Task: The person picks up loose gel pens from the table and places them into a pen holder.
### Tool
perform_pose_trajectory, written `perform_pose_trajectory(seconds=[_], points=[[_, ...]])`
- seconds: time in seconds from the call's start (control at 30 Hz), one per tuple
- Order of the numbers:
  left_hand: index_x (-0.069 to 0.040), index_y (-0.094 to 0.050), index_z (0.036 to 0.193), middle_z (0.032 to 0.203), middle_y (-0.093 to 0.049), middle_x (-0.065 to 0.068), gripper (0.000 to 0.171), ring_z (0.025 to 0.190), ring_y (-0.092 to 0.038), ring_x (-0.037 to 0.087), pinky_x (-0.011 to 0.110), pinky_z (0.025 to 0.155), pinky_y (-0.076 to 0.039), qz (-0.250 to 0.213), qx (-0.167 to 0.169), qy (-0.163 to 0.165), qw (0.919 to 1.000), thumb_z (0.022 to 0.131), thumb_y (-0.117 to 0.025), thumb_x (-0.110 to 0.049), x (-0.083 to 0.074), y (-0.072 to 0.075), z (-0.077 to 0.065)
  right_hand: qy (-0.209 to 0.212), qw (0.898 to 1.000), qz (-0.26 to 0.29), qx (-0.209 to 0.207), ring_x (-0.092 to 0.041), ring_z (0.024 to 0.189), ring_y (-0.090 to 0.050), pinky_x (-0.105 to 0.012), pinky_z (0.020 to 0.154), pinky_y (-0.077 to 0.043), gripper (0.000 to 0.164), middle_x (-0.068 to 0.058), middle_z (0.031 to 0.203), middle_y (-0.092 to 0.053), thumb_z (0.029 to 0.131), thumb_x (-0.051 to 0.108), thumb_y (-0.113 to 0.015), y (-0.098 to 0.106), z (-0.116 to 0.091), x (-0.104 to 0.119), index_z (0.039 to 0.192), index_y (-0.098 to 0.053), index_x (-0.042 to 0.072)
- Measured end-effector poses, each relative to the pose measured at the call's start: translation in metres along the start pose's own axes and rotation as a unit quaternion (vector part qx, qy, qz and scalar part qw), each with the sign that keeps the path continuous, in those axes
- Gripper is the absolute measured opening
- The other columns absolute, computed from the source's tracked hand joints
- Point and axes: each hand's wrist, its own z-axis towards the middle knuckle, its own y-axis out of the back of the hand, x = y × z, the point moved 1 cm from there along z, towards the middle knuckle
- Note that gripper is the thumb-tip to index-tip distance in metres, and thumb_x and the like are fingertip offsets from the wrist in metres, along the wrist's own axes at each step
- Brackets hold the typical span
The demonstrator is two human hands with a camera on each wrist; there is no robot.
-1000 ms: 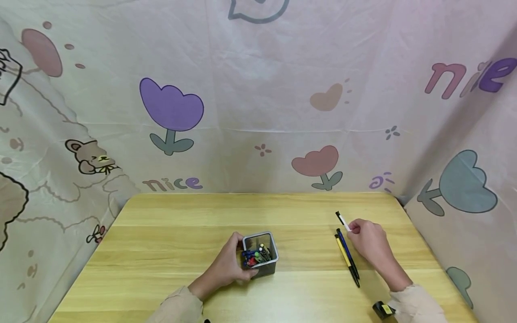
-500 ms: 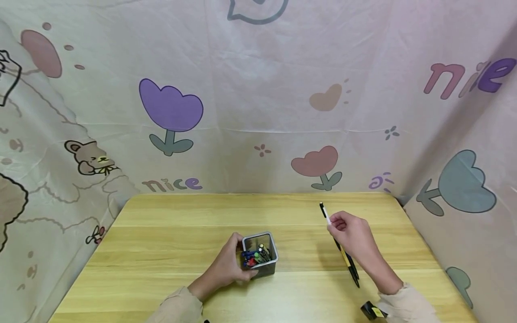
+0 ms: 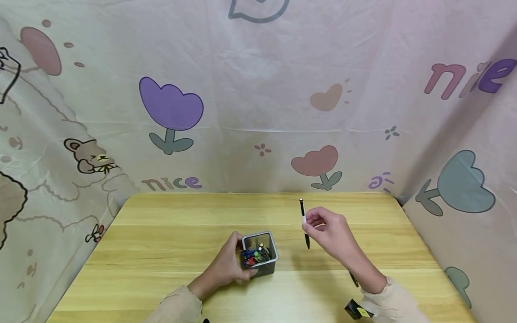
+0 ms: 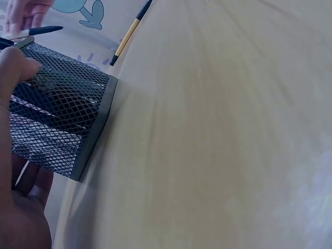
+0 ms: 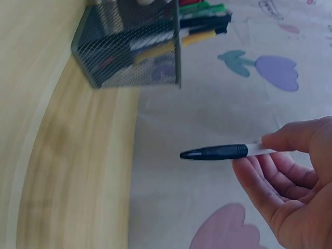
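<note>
My left hand grips a black mesh pen holder by its left side, thumb at the near side. Several pens stand in the holder, with blue, green, red and yellow parts showing. Between thumb and fingers, my right hand pinches a white-and-black pen, held above the table to the right of the holder and apart from it. The right wrist view shows the pen's black tip end pointing towards the holder's side of the picture.
A yellow-and-black pen lies on the wooden table; in the head view, my right forearm mostly hides the pens there. A black block with a yellow label is at my right cuff. Patterned cloth hangs behind the table.
My right hand has lifted the white-and-black pen and carried it left towards the holder, turning it more upright. My left hand and the pen holder have stayed in place.
</note>
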Motion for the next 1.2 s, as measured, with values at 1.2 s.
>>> perform_pose_trajectory(seconds=[1.2], points=[[-0.011, -0.039, 0.111, 0.11, -0.056, 0.008, 0.075, 0.098, -0.055, 0.017, 0.033, 0.087, -0.052, -0.007, -0.002, -0.004, 1.0, 0.057, -0.089, -0.024, 0.002, 0.001, 0.0, 0.039, 0.982, 0.156, 0.097, -0.016, 0.081, -0.064, -0.029, 0.073, -0.057, 0.021, -0.002, 0.089, -0.065, 0.082, 0.004, -0.07, -0.059, -0.004, 0.022, 0.097, -0.058, 0.012]])
